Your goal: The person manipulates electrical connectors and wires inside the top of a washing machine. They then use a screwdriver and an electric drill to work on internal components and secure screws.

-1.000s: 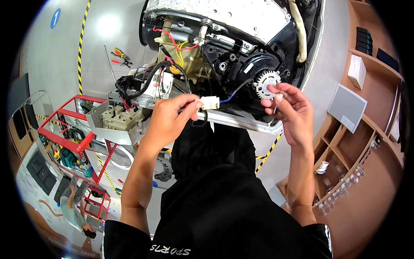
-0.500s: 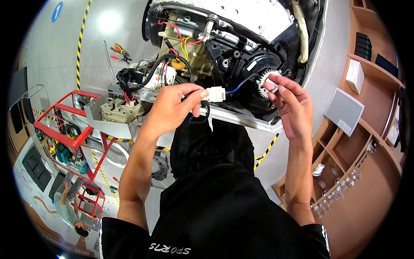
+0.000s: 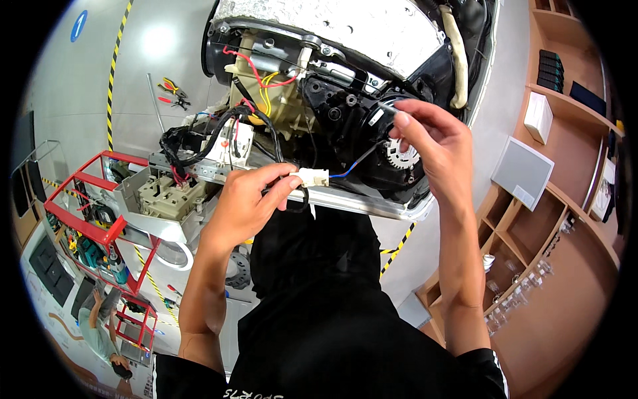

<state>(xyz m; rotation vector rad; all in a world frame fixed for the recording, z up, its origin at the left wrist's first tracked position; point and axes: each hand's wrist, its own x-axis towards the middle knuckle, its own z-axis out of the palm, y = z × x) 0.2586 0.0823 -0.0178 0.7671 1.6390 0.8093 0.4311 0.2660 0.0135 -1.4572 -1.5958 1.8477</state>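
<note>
My left hand is closed, thumb and fingers pinching a white plastic wire connector over the near edge of an opened machine. Blue and red wires run from the connector's right end toward the black housing. My right hand is closed round a thin grey metal rod-like piece, whose tip points up and to the left; the rest of it is hidden in the fingers. Just below that hand sits a white toothed ring on the black housing.
A black wire bundle leads to a cream control block on the left. Pliers and a metal rod lie on the floor. A red tool cart stands left, wooden shelves right. Another person is far lower left.
My right hand has risen relative to the toothed ring, and the metal piece now points up-left. My left hand keeps its pinch on the connector. The whole view has shifted slightly.
</note>
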